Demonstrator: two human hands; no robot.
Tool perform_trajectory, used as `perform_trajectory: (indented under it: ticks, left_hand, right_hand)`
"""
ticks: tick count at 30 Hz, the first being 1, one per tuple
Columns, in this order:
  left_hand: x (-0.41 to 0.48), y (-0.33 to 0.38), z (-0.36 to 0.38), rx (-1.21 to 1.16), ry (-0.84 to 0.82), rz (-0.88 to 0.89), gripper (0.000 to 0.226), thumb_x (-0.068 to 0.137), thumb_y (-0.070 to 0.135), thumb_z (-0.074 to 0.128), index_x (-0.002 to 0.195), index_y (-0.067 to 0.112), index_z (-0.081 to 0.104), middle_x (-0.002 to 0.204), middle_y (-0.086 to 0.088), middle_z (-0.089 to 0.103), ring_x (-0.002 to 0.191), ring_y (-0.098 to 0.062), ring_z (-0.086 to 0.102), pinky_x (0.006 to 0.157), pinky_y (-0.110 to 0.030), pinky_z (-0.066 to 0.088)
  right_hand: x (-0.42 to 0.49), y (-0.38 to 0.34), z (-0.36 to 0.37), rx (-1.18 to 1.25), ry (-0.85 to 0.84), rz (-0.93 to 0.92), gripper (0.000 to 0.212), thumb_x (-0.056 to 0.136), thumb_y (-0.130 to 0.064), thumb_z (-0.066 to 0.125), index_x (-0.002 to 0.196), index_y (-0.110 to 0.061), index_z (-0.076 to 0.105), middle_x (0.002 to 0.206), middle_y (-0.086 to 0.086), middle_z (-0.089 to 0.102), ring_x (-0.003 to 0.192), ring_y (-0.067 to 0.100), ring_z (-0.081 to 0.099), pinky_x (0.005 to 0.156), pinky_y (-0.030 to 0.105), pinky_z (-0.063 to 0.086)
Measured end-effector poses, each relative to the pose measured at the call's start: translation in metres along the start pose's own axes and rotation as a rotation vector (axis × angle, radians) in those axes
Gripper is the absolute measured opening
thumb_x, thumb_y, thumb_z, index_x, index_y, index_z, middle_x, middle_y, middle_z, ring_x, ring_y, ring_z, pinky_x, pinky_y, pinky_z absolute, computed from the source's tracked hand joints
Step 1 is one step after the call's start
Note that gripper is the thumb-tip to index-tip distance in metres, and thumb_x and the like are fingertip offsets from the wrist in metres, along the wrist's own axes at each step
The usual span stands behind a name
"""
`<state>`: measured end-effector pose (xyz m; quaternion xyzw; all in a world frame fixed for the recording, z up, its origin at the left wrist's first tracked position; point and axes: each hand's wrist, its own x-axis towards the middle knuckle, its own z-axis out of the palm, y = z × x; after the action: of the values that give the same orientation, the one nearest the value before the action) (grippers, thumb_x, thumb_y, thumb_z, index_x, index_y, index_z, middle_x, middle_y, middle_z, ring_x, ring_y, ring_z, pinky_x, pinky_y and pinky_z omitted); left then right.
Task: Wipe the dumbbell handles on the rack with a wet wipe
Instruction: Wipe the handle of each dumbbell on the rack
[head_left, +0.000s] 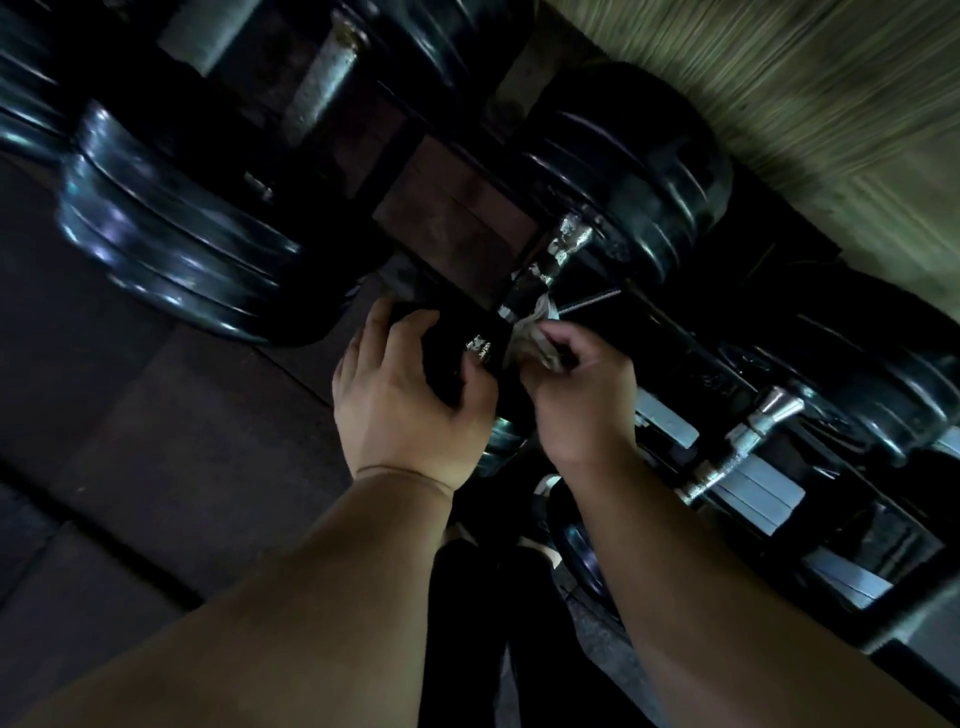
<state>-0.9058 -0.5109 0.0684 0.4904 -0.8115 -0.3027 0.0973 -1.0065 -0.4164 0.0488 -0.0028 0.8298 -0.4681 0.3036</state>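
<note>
wet wipe (532, 343) pinched in right hand (579, 402) fingertips (551, 333); left hand (400, 397) gripping dumbbell (449, 332)

The forearms (322, 597) are bare, and black clothing (470, 623) covers the legs.

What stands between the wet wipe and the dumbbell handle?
Nothing visible. The right hand holds the crumpled pale wet wipe on the silver metal dumbbell handle; the left hand grips the black dumbbell head.
</note>
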Motion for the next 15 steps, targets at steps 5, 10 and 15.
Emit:
perform_trajectory:
  ticks: [5,10,15]
  left_hand:
    - [0.000,0.000,0.000,-0.014,-0.001,-0.010,0.057,0.080,0.051,0.052,0.122,0.016,0.071,0.144,-0.012,0.061,0.130,-0.035,0.059,0.104,-0.058,0.049]
    - [-0.001,-0.004,0.002,-0.034,-0.004,0.003,0.054,0.081,0.049,0.053,0.120,0.017,0.071,0.142,-0.011,0.062,0.129,-0.036,0.059,0.100,-0.059,0.050]
    - [0.000,-0.004,0.003,-0.024,-0.006,0.010,0.053,0.080,0.049,0.053,0.119,0.017,0.071,0.141,-0.010,0.063,0.130,-0.034,0.059,0.100,-0.058,0.050]
  right_hand:
    - [0.009,-0.004,-0.002,-0.053,0.108,-0.143,0.022,0.080,-0.005,0.079,0.098,-0.017,0.077,0.109,0.000,0.070,0.095,0.007,0.069,0.083,0.025,0.058]
    - [0.020,-0.008,-0.001,0.053,0.192,-0.072,0.018,0.085,-0.008,0.075,0.102,-0.015,0.076,0.093,-0.001,0.076,0.085,0.010,0.074,0.074,0.034,0.063]
    - [0.014,-0.008,0.000,0.118,0.189,-0.105,0.029,0.091,-0.013,0.072,0.116,-0.025,0.068,0.109,-0.005,0.072,0.098,0.008,0.071,0.082,0.031,0.061]
